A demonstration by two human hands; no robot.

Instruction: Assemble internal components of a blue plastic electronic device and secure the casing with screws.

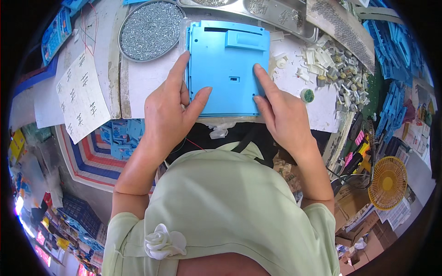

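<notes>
Past the pale green shirt (225, 198), framed a light-blue plastic housing (216, 69) on the desk (102, 39) between both hands, with the left hand (162, 106) at its left edge and the right hand (289, 112) at its right side, neither clearly nearer. Had thumb and forefinger spread apart on each side, touching rather than pinching, but could not tell about the hidden fingers. Saw the slightly longer axis running away from the chest, raised block (247, 40) at the far end.
</notes>
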